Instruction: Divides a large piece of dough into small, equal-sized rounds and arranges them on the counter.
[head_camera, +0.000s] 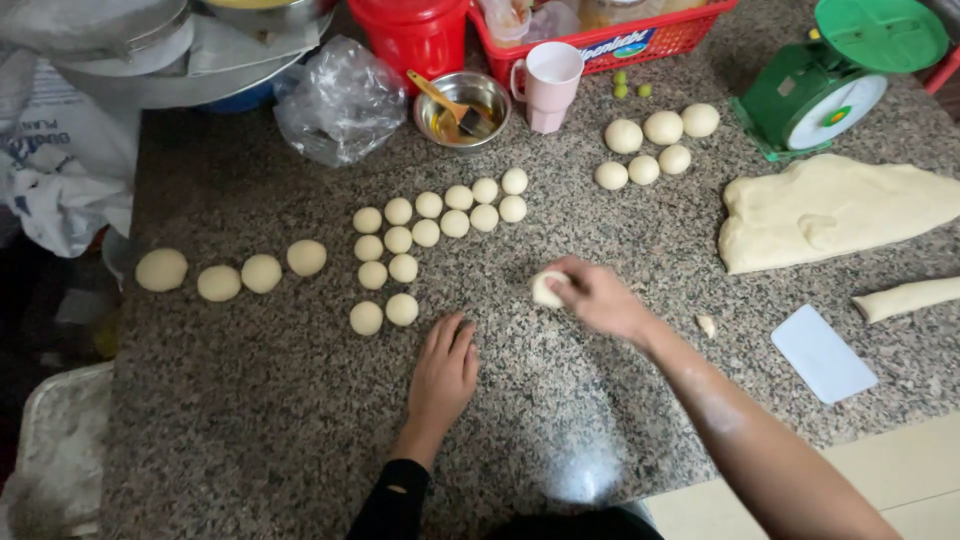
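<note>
- Leftmost, a white tub (55, 450) is cut off by the frame edge; its floury contents are hard to make out.
- Crumpled white sacks (60, 170) spill over the counter's left edge, partly out of view.
- Four flattish dough discs (218, 282) lie in a loose row on the speckled granite counter (250, 420), smooth and pale.
- Clear crinkled plastic bag (340, 100) sits near the back; what it holds cannot be told.
- Small round dough balls (425, 232) form rows bending from a column into a diagonal line, close together.
- Left hand (443, 372) rests flat on the counter, fingers together, grasping nothing; a black sleeve covers the wrist.
- Steel bowl (462, 108) holds a brush in oily yellow liquid; behind it a red tub (415, 35) is cropped at the top.
- Pink mug (548, 85) stands before a red basket (640, 45), whose contents are cut off.
- Right hand (598, 297) curls around a dough piece (547, 288), fingers partly hiding it; it sits at the counter's middle, right of the small balls.
- Six larger balls (650, 145) cluster behind.
- Tiny dough scrap (707, 325) lies beside the forearm.
- Big irregular dough slab (840, 208), soft and creased.
- White plastic scraper (823, 353), flat with rounded corners.
- Green scale (835, 85), its pan cropped.
- Dough rope (905, 298) runs off the right edge.
</note>
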